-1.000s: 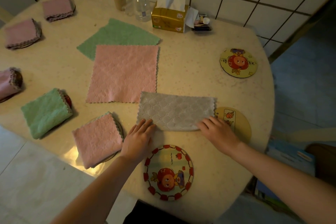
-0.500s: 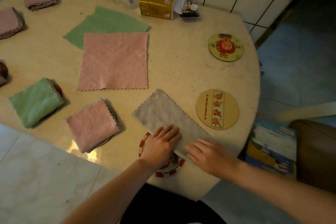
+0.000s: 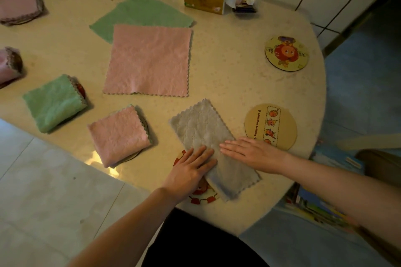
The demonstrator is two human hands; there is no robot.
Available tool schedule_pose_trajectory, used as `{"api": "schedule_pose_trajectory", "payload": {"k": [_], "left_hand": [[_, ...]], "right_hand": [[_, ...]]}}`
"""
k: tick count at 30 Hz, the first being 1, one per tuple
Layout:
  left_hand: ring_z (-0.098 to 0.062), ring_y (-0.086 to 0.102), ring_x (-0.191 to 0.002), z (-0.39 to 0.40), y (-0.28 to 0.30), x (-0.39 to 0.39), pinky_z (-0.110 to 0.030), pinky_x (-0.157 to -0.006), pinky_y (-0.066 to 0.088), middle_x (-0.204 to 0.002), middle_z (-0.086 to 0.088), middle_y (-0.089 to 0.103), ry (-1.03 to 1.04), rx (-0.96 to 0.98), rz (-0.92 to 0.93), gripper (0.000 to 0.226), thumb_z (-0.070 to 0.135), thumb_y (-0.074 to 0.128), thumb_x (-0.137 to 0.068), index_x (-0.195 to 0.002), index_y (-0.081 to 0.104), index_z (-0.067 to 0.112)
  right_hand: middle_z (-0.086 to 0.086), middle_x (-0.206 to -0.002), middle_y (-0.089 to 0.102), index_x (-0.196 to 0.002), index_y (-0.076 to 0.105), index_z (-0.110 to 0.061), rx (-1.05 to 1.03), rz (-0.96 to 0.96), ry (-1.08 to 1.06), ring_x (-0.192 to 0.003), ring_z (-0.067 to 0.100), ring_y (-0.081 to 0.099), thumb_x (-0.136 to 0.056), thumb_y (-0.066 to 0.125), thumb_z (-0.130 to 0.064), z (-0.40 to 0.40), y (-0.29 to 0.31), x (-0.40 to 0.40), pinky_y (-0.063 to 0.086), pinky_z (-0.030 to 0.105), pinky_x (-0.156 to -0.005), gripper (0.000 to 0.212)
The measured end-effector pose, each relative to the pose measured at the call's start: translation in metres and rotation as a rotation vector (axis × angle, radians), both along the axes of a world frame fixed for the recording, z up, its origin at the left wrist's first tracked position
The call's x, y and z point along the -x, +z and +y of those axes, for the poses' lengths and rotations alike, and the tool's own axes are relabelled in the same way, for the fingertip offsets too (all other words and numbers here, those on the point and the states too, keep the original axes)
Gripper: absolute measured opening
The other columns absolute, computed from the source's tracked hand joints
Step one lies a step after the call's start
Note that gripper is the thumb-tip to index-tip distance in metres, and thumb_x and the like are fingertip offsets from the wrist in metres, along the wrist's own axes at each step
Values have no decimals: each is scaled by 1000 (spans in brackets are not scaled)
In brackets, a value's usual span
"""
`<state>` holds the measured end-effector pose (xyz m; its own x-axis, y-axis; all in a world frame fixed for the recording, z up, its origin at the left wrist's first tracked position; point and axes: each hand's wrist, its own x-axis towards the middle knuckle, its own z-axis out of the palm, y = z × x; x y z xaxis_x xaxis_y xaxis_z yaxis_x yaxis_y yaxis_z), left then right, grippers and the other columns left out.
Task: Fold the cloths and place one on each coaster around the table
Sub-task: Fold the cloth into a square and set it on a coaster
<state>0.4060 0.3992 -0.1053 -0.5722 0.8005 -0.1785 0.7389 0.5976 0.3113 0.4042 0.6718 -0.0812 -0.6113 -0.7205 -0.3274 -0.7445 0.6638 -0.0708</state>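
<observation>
Near surface edge: grey cloth folded to a strip, lying partly over red-rimmed coaster.
Change: strip was square-on 1.0 s ago; now rotated.
Axis: long axis diagonal, far-left to near-right.
Left hand: flat, fingers straight, pressing cloth.
Right hand: flat, pressing cloth.
Beside: tan coaster.

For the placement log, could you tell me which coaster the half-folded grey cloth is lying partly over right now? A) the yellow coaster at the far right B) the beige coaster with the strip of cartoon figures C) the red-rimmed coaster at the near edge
C: the grey cloth, pressed flat by the left hand and right hand, covers part of the red-rimmed coaster; the beige coaster sits bare beside it.
</observation>
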Motion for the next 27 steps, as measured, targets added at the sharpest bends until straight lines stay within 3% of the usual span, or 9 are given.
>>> {"api": "schedule_pose_trajectory", "payload": {"k": [4,8,11,13,15,18,21,24,27], "left_hand": [[-13,14,-145,1,4,4,-35,-118,8,-154,8,29,118,-141,-163,50,26,44,-95,-145,39,28],[9,45,-120,7,35,13,-14,-103,33,-125,22,55,482,-374,-569,34,26,47,-99,-132,54,34],[6,50,-62,4,46,20,-12,-59,38,-67,25,58,686,-438,-727,20,30,49,-98,-93,65,43],[-5,38,-53,3,46,25,-23,-54,32,-55,13,49,796,-510,-780,25,33,52,-96,-80,68,22],[-11,32,-54,3,44,26,-30,-54,26,-57,3,41,931,-595,-787,35,29,57,-94,-74,60,1],[-8,39,-54,7,45,27,-26,-52,31,-58,5,49,1090,-648,-738,25,23,62,-90,-70,63,8],[-8,47,-57,10,43,25,-26,-52,35,-62,2,59,1223,-666,-719,15,23,64,-88,-75,67,15],[-21,59,-64,13,37,24,-32,-50,47,-81,-10,70,1331,-653,-789,10,26,61,-91,-89,67,19],[-29,65,-68,14,33,28,-32,-49,52,-87,-11,71,1355,-667,-810,8,26,56,-94,-94,64,24]], "right_hand": [[2,-159,8,-151,0,-18,-12,-56,45,-145,15,10,-78,48,2,8,0,12,13,40,-117,90],[-1,-159,5,-151,-1,-19,-59,-127,102,-145,12,7,-78,63,-20,16,3,26,12,36,-119,97],[-7,-147,37,-145,27,-25,138,-252,-97,-133,8,35,-82,65,-26,11,6,35,28,31,-113,73],[-4,-119,62,-125,52,-26,360,-363,-301,-104,11,59,-90,57,-24,2,10,42,52,35,-90,36],[-5,-99,67,-108,62,-26,549,-489,-578,-83,11,63,-91,57,-24,-11,17,50,55,32,-72,17],[-12,-95,65,-104,63,-22,662,-565,-909,-81,-1,60,-89,61,-31,-25,19,68,51,14,-67,17],[0,-88,67,-90,64,-18,683,-579,-977,-82,12,64,-91,57,-36,-32,14,81,56,30,-67,20],[0,-71,61,-77,56,-23,644,-493,-948,-63,15,56,-94,53,-32,-36,10,85,42,27,-56,19],[7,-73,63,-81,50,-25,603,-409,-918,-64,24,58,-96,49,-33,-43,9,87,39,29,-51,17]]}}
